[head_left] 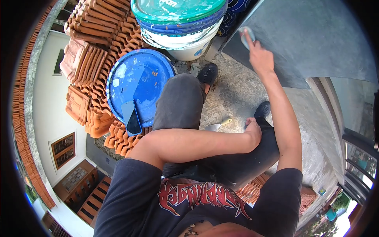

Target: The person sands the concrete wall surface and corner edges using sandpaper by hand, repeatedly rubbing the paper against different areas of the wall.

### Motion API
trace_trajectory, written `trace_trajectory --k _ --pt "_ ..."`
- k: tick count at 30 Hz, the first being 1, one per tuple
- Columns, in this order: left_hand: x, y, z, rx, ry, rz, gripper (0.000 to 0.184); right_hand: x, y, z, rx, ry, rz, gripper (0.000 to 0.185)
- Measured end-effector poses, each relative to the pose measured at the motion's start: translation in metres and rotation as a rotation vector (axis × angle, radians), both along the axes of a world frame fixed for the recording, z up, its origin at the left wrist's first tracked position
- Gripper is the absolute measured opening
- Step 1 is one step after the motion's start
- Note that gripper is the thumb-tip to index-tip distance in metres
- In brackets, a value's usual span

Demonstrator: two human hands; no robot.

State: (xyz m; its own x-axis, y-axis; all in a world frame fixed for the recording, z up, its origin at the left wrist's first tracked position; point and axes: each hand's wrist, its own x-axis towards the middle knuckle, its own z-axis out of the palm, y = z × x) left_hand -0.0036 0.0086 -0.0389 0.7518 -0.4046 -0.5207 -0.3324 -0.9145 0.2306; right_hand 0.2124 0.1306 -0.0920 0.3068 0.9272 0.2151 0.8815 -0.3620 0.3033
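Note:
My right hand (261,59) is closed on a small pale, rounded pad (247,37), with the index finger stretched along it. The pad lies against the smooth dark grey panel (304,39), near its left edge. My left arm crosses over my lap, and my left hand (254,135) rests on my right leg, loosely curled, with nothing visible in it. Some of its fingers are partly hidden. On the concrete floor (233,89), just left of that hand, lies a scraper (219,124) with a yellowish handle.
Stacked buckets (185,37) with a green lid stand at the top. Left of my knee a phone (131,117) lies on a paint-spotted blue lid (140,85). Stacks of orange roof tiles (89,63) line the left. A pale wall ledge (316,114) runs along the right.

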Motion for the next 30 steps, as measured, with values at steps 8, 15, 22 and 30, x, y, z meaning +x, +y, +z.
trace_trajectory --k 8,15,22,30 --pt "0.028 0.097 0.065 -0.13 -0.364 0.327 0.015 -0.037 -0.042 0.104 -0.205 0.554 -0.114 0.069" --pt "0.041 0.208 0.116 -0.987 -0.547 0.988 0.028 -0.082 -0.108 0.179 0.199 0.659 -0.246 0.069" --pt "0.081 0.182 0.073 -1.3 -0.296 1.126 0.05 -0.098 -0.125 0.152 0.265 0.857 -0.121 0.079" --pt "0.113 0.26 0.046 -0.206 -0.907 0.846 0.028 -0.113 -0.148 0.119 0.067 0.856 -0.094 0.075"
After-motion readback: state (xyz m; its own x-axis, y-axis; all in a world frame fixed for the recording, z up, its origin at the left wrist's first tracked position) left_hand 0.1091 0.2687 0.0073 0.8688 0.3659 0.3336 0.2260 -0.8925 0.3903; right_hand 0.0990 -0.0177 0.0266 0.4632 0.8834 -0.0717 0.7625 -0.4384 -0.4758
